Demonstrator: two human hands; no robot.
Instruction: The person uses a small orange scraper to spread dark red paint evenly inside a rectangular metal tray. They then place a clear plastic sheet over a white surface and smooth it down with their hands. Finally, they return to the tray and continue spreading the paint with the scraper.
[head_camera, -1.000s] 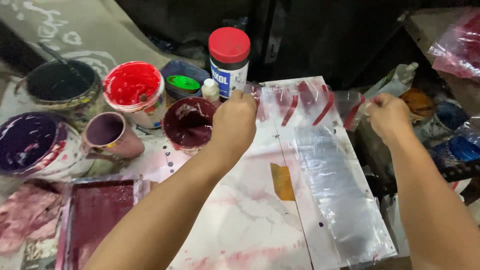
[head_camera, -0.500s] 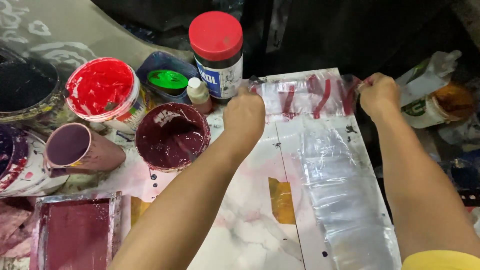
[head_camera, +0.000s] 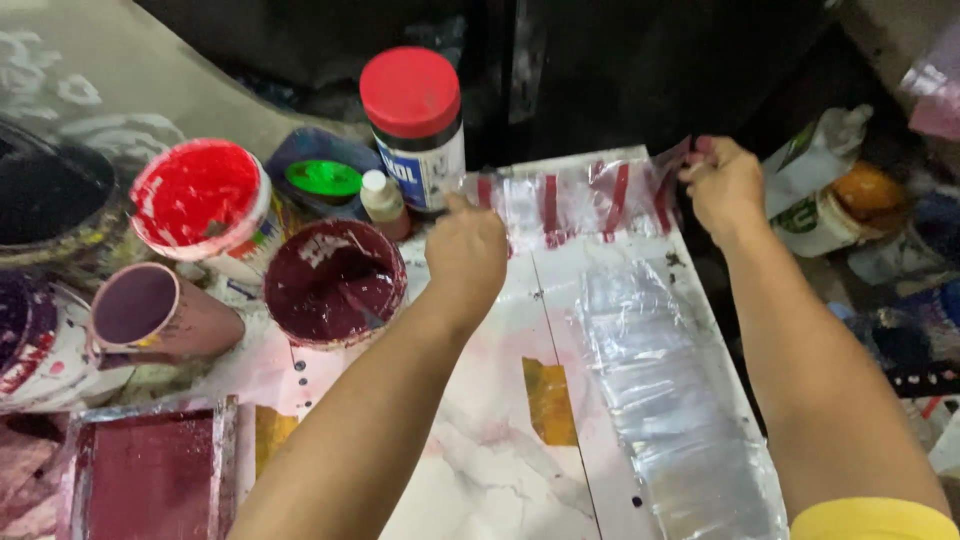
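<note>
Left hand: left hand (head_camera: 468, 250), back up, fingers pinched on the near-left end of the clear plastic sheet with dark red stripes (head_camera: 585, 205), pressing it toward the board.
Right hand: right hand (head_camera: 725, 185), fingers closed on the far-right corner of the same sheet, lifted slightly off the surface.
Sheet position: stretched between both hands across the far end of the white paint-stained work board (head_camera: 500, 440); the red stripes run across its width.
Board, right half: long crinkled strip of clear film (head_camera: 670, 400) lying flat along it, running toward the viewer.
Board, centre: small ochre-yellow patch (head_camera: 550, 400) on the white surface.
Just left of left hand: round tub of dark maroon paint (head_camera: 335, 280), open, with a stirring stick resting inside.
Behind the tub: small white-capped bottle (head_camera: 380, 200); tall jar with red screw lid (head_camera: 415, 125); blue tub with green contents (head_camera: 320, 178).
Further left: open tub of bright red paint (head_camera: 200, 200); pink cup lying tilted on its side (head_camera: 160, 315); black-filled bucket (head_camera: 50, 205) at the edge.
Near-left corner: square frame holding maroon paint (head_camera: 150, 470).
Right of board: white squeeze bottle with green label (head_camera: 815, 160), beside an orange-lidded container (head_camera: 865, 195).
Sleeve: yellow sleeve edge (head_camera: 870, 520) on the right arm.
</note>
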